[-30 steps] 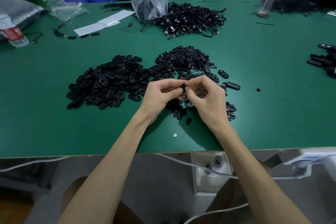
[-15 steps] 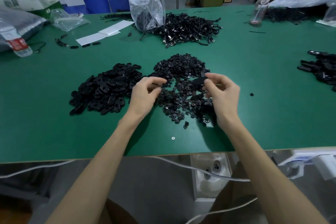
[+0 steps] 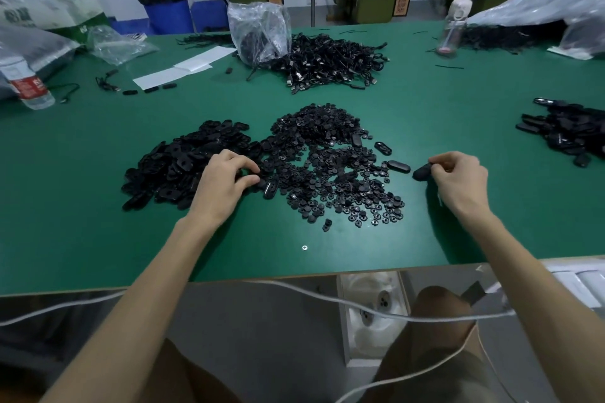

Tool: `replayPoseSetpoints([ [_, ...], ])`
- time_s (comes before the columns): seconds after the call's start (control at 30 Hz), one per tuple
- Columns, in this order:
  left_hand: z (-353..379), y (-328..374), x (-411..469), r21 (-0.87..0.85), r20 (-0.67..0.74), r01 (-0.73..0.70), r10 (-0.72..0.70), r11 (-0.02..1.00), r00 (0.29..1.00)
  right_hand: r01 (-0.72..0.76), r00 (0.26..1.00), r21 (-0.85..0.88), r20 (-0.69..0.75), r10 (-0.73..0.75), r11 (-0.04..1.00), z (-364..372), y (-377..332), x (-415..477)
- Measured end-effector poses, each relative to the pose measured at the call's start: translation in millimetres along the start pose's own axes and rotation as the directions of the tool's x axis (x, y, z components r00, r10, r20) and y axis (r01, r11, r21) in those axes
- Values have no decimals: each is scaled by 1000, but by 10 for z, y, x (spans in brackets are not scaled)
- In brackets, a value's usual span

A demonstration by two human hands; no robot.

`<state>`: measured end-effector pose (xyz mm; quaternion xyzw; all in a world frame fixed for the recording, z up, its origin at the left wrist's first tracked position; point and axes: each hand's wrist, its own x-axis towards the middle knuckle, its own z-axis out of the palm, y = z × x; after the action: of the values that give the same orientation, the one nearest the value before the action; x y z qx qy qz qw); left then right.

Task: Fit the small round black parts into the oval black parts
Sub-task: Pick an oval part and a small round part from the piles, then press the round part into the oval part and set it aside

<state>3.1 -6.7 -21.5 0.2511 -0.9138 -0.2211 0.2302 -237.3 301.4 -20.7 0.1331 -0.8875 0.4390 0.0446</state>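
Note:
A heap of oval black parts [image 3: 183,160] lies left of centre on the green table [image 3: 82,206]. Beside it to the right spreads a heap of small round black parts [image 3: 330,167]. My left hand [image 3: 222,183] rests at the right edge of the oval heap, its fingers curled and pinching an oval part [image 3: 262,182]; another oval part [image 3: 270,190] lies just beside the fingertips. My right hand [image 3: 458,177] is out to the right of the round heap and pinches an oval black part [image 3: 422,172] at its end, low over the table.
Loose oval parts [image 3: 397,167] lie at the round heap's right edge. More black pieces [image 3: 569,134] are piled at far right, tangled black cables [image 3: 330,62] and a plastic bag [image 3: 258,29] at the back, a water bottle [image 3: 27,85] far left. White cables hang below the table's front edge.
My hands, joined over the round heap a second ago, have parted. The right hand carried the oval part out to the right; the left hand moved left to the oval heap.

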Motion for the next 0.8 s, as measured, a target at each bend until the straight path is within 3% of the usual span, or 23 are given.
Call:
replayPoseSetpoints([
  [0.17,-19,-41,-20,20,47,-34,33,999,998,-52,998,-48,-26,51,998,-50,94,107],
  [0.3,-30,-29,-13,86,45,-49,45,995,998,-42,999,-207,-10,41,977,-117,139,134],
  [0.43,-16,-14,5,163,76,-133,122,978,990,137,991,-307,38,-132,942,-58,-17,-14],
  [0.53,-1,-9,20,173,54,-122,114,977,992,319,943,-262,178,-280,911,96,-282,-265],
  [0.67,56,22,-18,171,-30,-84,91,982,995,432,848,-128,396,-353,893,342,-566,-616],
  [0.73,83,53,-66,103,-77,-53,61,993,995,453,828,-101,417,-376,886,432,-592,-742],
  [0.8,87,116,-113,-88,-132,-8,-3,996,991,443,843,-56,366,-395,895,468,-571,-819],
])
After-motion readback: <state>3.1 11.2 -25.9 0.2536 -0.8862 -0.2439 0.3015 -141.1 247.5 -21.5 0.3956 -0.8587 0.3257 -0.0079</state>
